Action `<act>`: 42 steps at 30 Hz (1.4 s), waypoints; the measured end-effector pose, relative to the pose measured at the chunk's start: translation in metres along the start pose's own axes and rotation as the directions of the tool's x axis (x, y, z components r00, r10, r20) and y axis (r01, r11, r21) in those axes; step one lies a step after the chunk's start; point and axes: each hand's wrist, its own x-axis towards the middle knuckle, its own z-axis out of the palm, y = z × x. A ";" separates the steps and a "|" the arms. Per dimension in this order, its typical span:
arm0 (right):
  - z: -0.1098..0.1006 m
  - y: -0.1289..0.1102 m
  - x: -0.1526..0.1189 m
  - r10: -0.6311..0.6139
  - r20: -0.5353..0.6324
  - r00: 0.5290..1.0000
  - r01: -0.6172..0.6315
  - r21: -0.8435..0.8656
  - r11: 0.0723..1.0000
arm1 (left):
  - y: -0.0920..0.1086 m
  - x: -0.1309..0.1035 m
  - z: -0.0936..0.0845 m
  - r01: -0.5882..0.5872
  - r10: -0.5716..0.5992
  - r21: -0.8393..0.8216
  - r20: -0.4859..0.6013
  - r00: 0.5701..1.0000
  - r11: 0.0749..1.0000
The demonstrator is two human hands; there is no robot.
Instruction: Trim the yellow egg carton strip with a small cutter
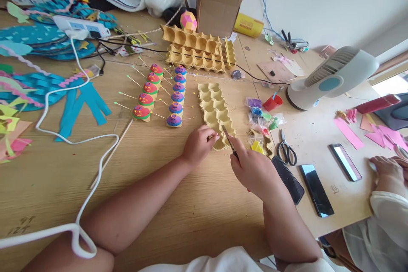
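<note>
The carton [208,104], a pale piece with two columns of cups, lies on the counter [153,204] in front of the person, its near end between the two hands. The left hand [200,146] is at the carton's near left edge with its fingers curled in narrow; whether they grip the carton I cannot tell. The right hand [255,168] has its fingers closed around the dark handle of a blade [227,134], which points away over the carton's near right cups. Left of the carton stand two rows of painted domes, the purple row [176,107] nearer to it and the red row [145,100] beyond, thin sticks jutting out from both. Behind them more egg trays [196,57] are stacked before a box [219,8]. To the right are a red cup [273,102], small bags of coloured bits [257,146], scissors [287,148] and three phones [317,190], with a white fan [331,76] farther back. A co-worker's hand [387,172] rests at the right edge. A white cord [97,138] winds across the left, near blue paper strips [75,110].
</note>
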 end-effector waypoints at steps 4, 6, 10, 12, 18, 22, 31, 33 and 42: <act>0.003 0.004 -0.007 -0.025 0.012 1.000 0.025 -0.050 0.998 | -0.003 0.001 0.002 -0.004 0.004 0.013 -0.011 1.000 1.000; 0.004 0.004 -0.010 -0.028 0.013 1.000 0.029 -0.079 0.996 | -0.005 0.002 0.002 -0.007 0.007 0.005 -0.024 1.000 1.000; 0.005 0.003 -0.012 -0.045 0.001 0.999 0.045 -0.105 0.993 | -0.006 0.001 0.002 -0.013 0.013 -0.001 -0.038 0.999 1.000; 0.006 0.003 -0.013 -0.053 -0.003 0.999 0.053 -0.113 0.992 | -0.006 0.000 0.003 -0.015 0.015 0.002 -0.040 0.999 1.000; 0.009 0.000 -0.013 -0.053 -0.021 0.998 0.050 -0.144 0.988 | -0.004 0.001 0.002 -0.016 0.016 0.002 -0.040 0.999 1.000; 0.011 -0.004 -0.013 -0.043 -0.042 0.998 0.036 -0.157 0.987 | -0.004 0.001 0.002 -0.015 0.015 0.000 -0.042 0.999 1.000; 0.022 -0.005 -0.005 -0.042 -0.058 0.997 0.032 -0.162 0.986 | -0.001 0.001 0.001 -0.007 0.006 -0.015 -0.024 1.000 1.000; 0.024 -0.004 -0.001 -0.034 -0.058 0.998 0.025 -0.145 0.989 | 0.001 0.001 0.000 -0.017 0.017 -0.017 -0.023 1.000 1.000; 0.021 -0.002 0.004 0.009 -0.015 1.000 -0.010 -0.076 0.997 | 0.005 -0.002 0.000 -0.123 0.124 0.096 -0.005 0.992 0.988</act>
